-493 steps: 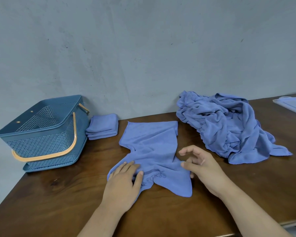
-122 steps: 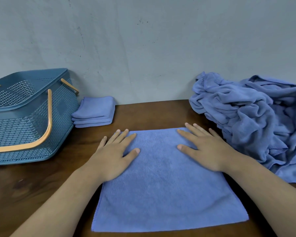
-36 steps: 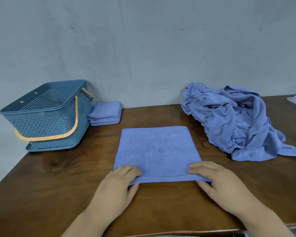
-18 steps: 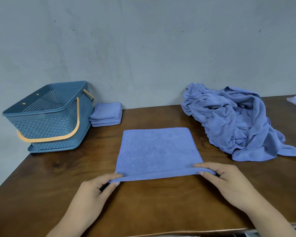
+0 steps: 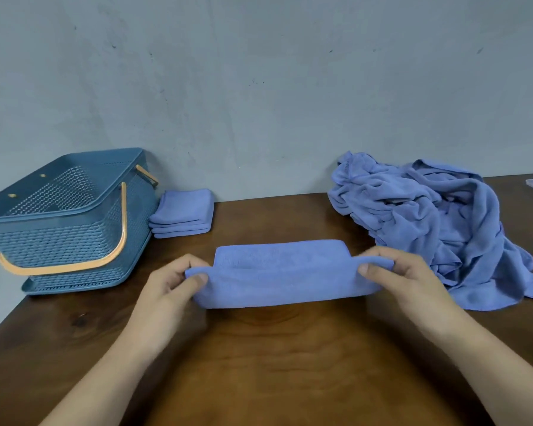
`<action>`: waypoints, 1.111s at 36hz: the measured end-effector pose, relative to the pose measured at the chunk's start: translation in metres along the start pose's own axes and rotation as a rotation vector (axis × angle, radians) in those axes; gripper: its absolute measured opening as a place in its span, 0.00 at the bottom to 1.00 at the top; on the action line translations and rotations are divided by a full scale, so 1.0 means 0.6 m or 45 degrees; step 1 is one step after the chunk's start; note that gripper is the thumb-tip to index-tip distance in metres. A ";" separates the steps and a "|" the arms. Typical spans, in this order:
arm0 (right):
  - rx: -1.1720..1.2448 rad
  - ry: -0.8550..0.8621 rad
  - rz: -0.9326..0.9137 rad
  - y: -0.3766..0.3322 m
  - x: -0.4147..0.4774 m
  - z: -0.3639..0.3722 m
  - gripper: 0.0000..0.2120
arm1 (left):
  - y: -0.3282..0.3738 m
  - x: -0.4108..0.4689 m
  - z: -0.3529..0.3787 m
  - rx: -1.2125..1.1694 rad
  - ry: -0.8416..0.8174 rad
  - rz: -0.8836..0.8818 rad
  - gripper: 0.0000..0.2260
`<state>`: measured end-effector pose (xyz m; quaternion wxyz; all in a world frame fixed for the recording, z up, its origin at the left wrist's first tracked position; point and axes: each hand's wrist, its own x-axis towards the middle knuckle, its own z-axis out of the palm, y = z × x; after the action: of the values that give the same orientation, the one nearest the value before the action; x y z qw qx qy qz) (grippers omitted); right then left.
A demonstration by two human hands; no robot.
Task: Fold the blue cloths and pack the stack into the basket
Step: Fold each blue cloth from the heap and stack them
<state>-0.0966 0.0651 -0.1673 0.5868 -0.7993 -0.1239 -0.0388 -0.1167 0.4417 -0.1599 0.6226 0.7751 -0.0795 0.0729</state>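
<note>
Cloth: the blue cloth (image 5: 283,278) lies mid-table (image 5: 274,364), its near edge lifted and doubled toward the far edge.
Change: half a second ago you had that edge pinched just off the wood. Now it is raised and travelling away from you, so the first fold is under way.
Left hand: your left hand (image 5: 170,284) pinches the lifted edge's left corner between thumb and fingers.
Right hand: your right hand (image 5: 403,278) pinches the right corner the same way.
Stack: the folded stack (image 5: 182,213) rests by the wall, just beside the basket (image 5: 68,238) and not in it.
Pile: the unfolded pile (image 5: 428,222) is heaped at your right, well apart from the stack.
Meaning: you look early in the job. Lay the edges square, since a skewed fold will likely lean on the stack.
</note>
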 end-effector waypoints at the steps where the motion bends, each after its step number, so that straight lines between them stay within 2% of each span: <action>1: 0.011 0.007 0.013 0.001 0.019 -0.001 0.20 | -0.002 0.019 0.001 -0.060 0.010 -0.029 0.10; 3: 0.047 0.048 0.072 0.002 0.059 0.000 0.23 | -0.009 0.059 0.007 -0.174 0.054 -0.109 0.12; 7: 0.137 0.177 0.241 0.015 0.129 0.011 0.21 | -0.029 0.138 0.023 -0.324 0.192 -0.398 0.09; 10: 0.135 0.187 0.365 0.050 0.157 0.027 0.11 | -0.071 0.171 0.033 -0.242 0.284 -0.570 0.10; 11: 0.103 0.198 0.406 0.058 0.157 0.033 0.12 | -0.081 0.170 0.036 -0.186 0.295 -0.587 0.11; 14: -0.026 0.156 0.420 0.074 0.146 0.039 0.24 | -0.090 0.151 0.041 0.006 0.266 -0.492 0.16; 20: -0.234 0.089 0.258 0.082 0.136 0.038 0.17 | -0.093 0.139 0.033 0.171 0.076 -0.325 0.16; 31: -0.264 0.270 0.242 0.103 0.146 0.055 0.19 | -0.110 0.141 0.039 0.324 0.112 -0.222 0.22; 36: -0.144 0.190 0.248 0.099 0.148 0.051 0.15 | -0.110 0.141 0.037 0.347 0.112 -0.186 0.24; 40: -0.256 0.090 0.240 0.100 0.139 0.047 0.21 | -0.113 0.140 0.037 0.375 0.126 -0.186 0.24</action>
<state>-0.0039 0.0878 -0.2142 0.5087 -0.8603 -0.0230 -0.0239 -0.0200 0.4315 -0.2117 0.5090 0.8572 0.0194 0.0762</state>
